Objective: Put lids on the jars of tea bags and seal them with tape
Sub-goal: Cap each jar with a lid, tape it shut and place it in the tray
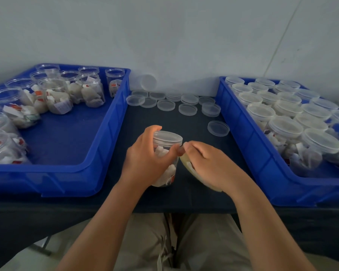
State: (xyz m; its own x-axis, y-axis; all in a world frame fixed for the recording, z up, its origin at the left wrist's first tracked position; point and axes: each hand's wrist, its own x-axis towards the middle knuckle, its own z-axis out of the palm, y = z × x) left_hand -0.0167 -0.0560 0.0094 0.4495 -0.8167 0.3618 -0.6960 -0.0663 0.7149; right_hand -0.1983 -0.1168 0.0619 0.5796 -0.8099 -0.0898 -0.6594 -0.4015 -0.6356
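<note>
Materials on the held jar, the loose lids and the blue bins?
Jar: clear rigid plastic, likely; tea bags show through. Loose lids: translucent plastic, faintly frosted; dark tabletop shows through. Blue bins: opaque moulded plastic, semi-gloss; soft highlights on rims.

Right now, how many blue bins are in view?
2. The left bin holds open jars of tea bags. The right bin holds lidded jars. The frame edges cut off both bins, and none seems hidden.

A single head-worn camera looks forward and down, close over the table [174, 122].
</note>
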